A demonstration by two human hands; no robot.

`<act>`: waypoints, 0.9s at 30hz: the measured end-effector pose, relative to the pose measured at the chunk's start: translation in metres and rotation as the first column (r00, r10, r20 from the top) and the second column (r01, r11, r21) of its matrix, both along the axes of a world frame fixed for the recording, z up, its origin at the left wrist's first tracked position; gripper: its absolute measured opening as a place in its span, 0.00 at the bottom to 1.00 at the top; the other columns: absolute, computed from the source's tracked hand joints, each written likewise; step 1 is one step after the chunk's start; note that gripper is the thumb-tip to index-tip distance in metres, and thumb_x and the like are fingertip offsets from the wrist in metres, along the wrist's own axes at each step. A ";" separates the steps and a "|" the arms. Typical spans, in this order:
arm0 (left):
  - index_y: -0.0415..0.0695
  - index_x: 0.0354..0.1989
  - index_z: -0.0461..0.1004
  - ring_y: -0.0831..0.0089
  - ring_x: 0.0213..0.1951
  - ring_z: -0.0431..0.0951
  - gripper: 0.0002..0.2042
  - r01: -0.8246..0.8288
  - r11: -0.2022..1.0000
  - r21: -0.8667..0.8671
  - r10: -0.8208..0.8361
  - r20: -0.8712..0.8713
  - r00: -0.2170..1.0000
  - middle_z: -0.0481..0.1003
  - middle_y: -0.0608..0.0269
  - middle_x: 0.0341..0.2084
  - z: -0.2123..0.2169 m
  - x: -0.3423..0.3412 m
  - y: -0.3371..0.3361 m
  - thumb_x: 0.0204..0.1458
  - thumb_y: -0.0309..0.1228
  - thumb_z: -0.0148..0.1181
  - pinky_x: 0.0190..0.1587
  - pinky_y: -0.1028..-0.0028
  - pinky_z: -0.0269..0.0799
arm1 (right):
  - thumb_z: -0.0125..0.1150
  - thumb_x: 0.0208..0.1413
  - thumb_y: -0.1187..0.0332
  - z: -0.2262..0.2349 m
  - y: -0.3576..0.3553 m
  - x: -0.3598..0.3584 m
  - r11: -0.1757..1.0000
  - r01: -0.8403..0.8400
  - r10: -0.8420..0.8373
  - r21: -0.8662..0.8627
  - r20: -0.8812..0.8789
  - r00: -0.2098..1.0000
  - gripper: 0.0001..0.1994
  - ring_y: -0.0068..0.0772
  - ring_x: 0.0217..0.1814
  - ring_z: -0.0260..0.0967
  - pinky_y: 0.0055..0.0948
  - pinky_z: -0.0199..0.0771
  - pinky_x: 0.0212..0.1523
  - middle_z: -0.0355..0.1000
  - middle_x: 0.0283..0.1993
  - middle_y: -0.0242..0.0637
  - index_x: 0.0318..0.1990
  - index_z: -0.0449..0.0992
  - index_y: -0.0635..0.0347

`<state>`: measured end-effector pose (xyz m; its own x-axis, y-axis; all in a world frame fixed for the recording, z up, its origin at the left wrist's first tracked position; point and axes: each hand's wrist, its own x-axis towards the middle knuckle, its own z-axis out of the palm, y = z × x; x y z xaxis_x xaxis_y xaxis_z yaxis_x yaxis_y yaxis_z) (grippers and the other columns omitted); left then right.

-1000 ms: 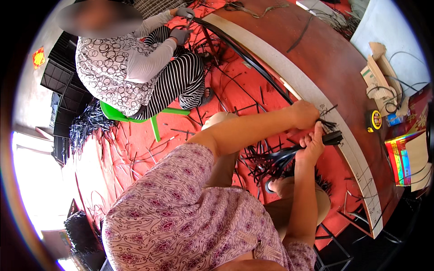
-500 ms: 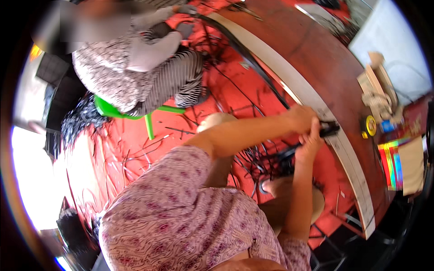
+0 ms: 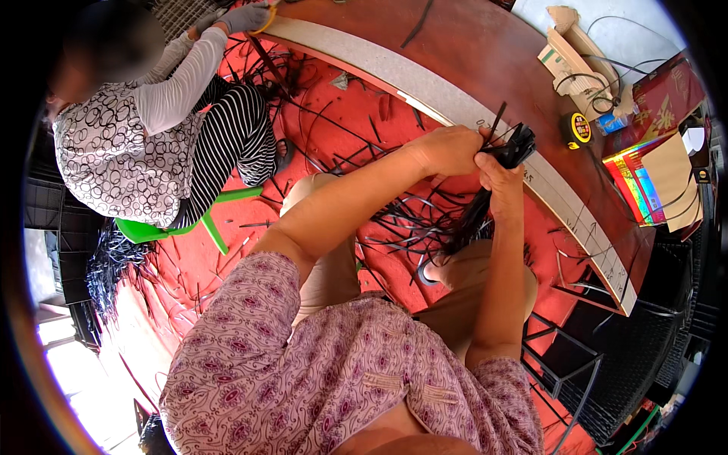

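Observation:
A bundle of thin black strips point(image 3: 464, 222) is gathered in both of my hands, just in front of the curved brown table point(image 3: 485, 72). My left hand point(image 3: 449, 149) closes around the top of the bundle from the left. My right hand point(image 3: 500, 178) grips the same bundle from below, thumb up. The strip ends point(image 3: 519, 142) stick out past my fingers toward the table's pale edge band point(image 3: 455, 102). The lower ends fan down over my knees.
Loose black strips litter the red floor point(image 3: 334, 121). Another person point(image 3: 152, 129) sits on a green stool point(image 3: 205, 220) at the upper left, working at the table. A tape roll point(image 3: 576, 129), cardboard pieces and colourful boxes point(image 3: 644, 174) lie on the table at right.
Both hands with the bundle have lifted slightly and the view has shifted; the strip ends now stand higher against the table edge. The other person's hands stay at the table.

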<state>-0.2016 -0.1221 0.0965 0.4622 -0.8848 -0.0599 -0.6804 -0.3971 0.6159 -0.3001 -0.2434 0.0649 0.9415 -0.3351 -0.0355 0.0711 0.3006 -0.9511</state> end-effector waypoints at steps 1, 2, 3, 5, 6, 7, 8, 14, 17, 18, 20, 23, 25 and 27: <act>0.35 0.27 0.74 0.63 0.26 0.80 0.13 0.007 1.000 -0.026 -0.008 -0.052 0.999 0.77 0.55 0.18 0.005 -0.001 0.001 0.52 0.33 0.48 0.31 0.67 0.74 | 0.75 0.40 0.69 0.000 0.001 -0.001 0.999 0.029 -0.029 -0.017 -0.007 1.000 0.25 0.08 0.17 0.48 0.14 0.42 0.17 0.63 0.23 0.16 0.49 0.76 0.61; 0.35 0.28 0.74 0.63 0.25 0.80 0.13 0.008 0.999 -0.051 -0.013 -0.102 0.995 0.77 0.55 0.18 0.011 0.000 0.004 0.52 0.33 0.48 0.32 0.68 0.74 | 0.75 0.40 0.69 0.000 0.002 0.000 0.999 0.042 -0.043 -0.022 -0.012 0.999 0.23 0.08 0.17 0.48 0.14 0.42 0.17 0.63 0.23 0.16 0.47 0.76 0.61; 0.35 0.30 0.74 0.63 0.24 0.79 0.12 0.008 0.997 -0.076 -0.019 -0.151 0.988 0.77 0.56 0.18 0.014 0.001 0.005 0.52 0.33 0.49 0.32 0.68 0.74 | 0.75 0.40 0.69 0.000 0.001 0.001 0.998 0.057 -0.057 -0.027 -0.016 0.998 0.22 0.08 0.17 0.48 0.14 0.42 0.17 0.64 0.23 0.16 0.46 0.77 0.61; 0.37 0.34 0.73 0.65 0.27 0.79 0.11 0.049 0.992 -0.119 -0.074 -0.212 0.974 0.77 0.57 0.22 0.011 0.010 0.004 0.51 0.34 0.52 0.35 0.70 0.73 | 0.75 0.41 0.69 0.000 0.001 0.003 0.996 0.080 -0.080 -0.041 -0.009 0.997 0.20 0.09 0.18 0.50 0.15 0.45 0.18 0.64 0.23 0.17 0.44 0.77 0.61; 0.38 0.36 0.72 0.66 0.29 0.79 0.12 0.069 0.988 -0.142 -0.102 -0.240 0.965 0.77 0.58 0.24 0.010 0.015 0.003 0.51 0.34 0.54 0.37 0.71 0.72 | 0.74 0.41 0.70 0.000 0.002 0.004 0.995 0.088 -0.088 -0.050 0.004 0.996 0.19 0.10 0.18 0.51 0.15 0.48 0.18 0.65 0.24 0.18 0.43 0.77 0.61; 0.38 0.38 0.72 0.67 0.31 0.78 0.13 0.093 0.982 -0.166 -0.129 -0.224 0.966 0.77 0.58 0.26 0.007 0.019 0.003 0.51 0.35 0.55 0.39 0.72 0.72 | 0.74 0.42 0.70 0.000 0.002 0.004 0.994 0.097 -0.096 -0.058 0.016 0.995 0.18 0.11 0.19 0.53 0.15 0.51 0.19 0.65 0.24 0.18 0.42 0.78 0.61; 0.39 0.39 0.71 0.68 0.33 0.78 0.14 0.119 0.974 -0.191 -0.159 -0.209 0.965 0.77 0.58 0.28 0.005 0.022 0.002 0.50 0.36 0.57 0.40 0.72 0.71 | 0.74 0.42 0.71 0.000 0.003 0.005 0.993 0.099 -0.096 -0.063 0.051 0.994 0.17 0.12 0.20 0.57 0.15 0.55 0.21 0.67 0.24 0.20 0.41 0.77 0.62; 0.40 0.49 0.67 0.72 0.38 0.76 0.26 0.082 0.957 -0.278 -0.171 -0.312 0.935 0.76 0.59 0.34 -0.020 0.038 -0.003 0.42 0.35 0.69 0.43 0.73 0.70 | 0.72 0.43 0.72 0.004 0.009 0.008 0.970 0.138 -0.109 -0.198 0.151 0.982 0.11 0.10 0.19 0.56 0.14 0.52 0.19 0.66 0.24 0.21 0.34 0.75 0.59; 0.38 0.53 0.64 0.72 0.34 0.77 0.32 0.131 0.958 -0.254 -0.195 -0.248 0.949 0.76 0.57 0.32 -0.007 0.033 0.000 0.39 0.32 0.70 0.38 0.73 0.71 | 0.71 0.43 0.74 0.008 0.009 0.009 0.981 0.117 -0.103 -0.154 0.095 0.990 0.10 0.10 0.21 0.57 0.14 0.53 0.20 0.67 0.25 0.21 0.32 0.75 0.58; 0.37 0.54 0.63 0.73 0.32 0.77 0.33 0.122 0.964 -0.238 -0.197 -0.325 0.925 0.76 0.56 0.31 0.003 0.025 0.002 0.38 0.31 0.71 0.35 0.74 0.72 | 0.71 0.43 0.74 0.016 0.009 0.008 0.988 0.095 -0.090 -0.119 0.043 0.995 0.10 0.11 0.21 0.58 0.14 0.54 0.20 0.67 0.25 0.22 0.32 0.75 0.58; 0.36 0.51 0.63 0.75 0.27 0.76 0.31 0.097 0.961 -0.259 -0.203 -0.424 0.883 0.75 0.58 0.27 0.007 0.012 0.002 0.37 0.29 0.70 0.28 0.76 0.71 | 0.70 0.44 0.74 0.007 0.007 0.012 0.983 0.149 -0.153 -0.106 -0.032 0.988 0.08 0.11 0.22 0.58 0.15 0.56 0.21 0.68 0.26 0.22 0.30 0.75 0.59; 0.39 0.44 0.64 0.80 0.23 0.70 0.23 0.090 0.927 -0.364 -0.269 -0.480 0.835 0.70 0.66 0.24 0.007 0.012 0.000 0.38 0.27 0.67 0.20 0.79 0.67 | 0.68 0.48 0.65 -0.007 0.010 0.021 0.918 0.332 -0.331 -0.218 0.044 0.943 0.14 0.23 0.33 0.70 0.24 0.71 0.32 0.73 0.33 0.32 0.34 0.77 0.68; 0.38 0.50 0.64 0.79 0.28 0.70 0.27 0.151 0.758 -0.635 -0.499 -0.414 0.761 0.70 0.64 0.32 -0.011 0.015 -0.014 0.42 0.32 0.68 0.30 0.77 0.71 | 0.67 0.50 0.64 -0.001 0.009 0.022 0.895 0.441 -0.441 -0.061 0.010 0.897 0.14 0.22 0.32 0.70 0.24 0.71 0.30 0.73 0.33 0.33 0.34 0.77 0.69; 0.37 0.49 0.66 0.74 0.29 0.72 0.21 0.045 0.927 -0.371 -0.298 -0.659 0.690 0.71 0.65 0.32 0.000 0.011 0.002 0.52 0.38 0.60 0.37 0.75 0.71 | 0.63 0.54 0.65 0.011 0.007 0.019 0.886 0.453 -0.456 0.094 0.010 0.890 0.14 0.16 0.20 0.60 0.20 0.60 0.20 0.64 0.21 0.26 0.21 0.70 0.59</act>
<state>-0.1909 -0.1204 0.0967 0.2358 -0.9717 -0.0154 -0.0428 -0.0262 0.9987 -0.2810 -0.2364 0.0760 0.6877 -0.7237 -0.0577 0.2485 0.3093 -0.9179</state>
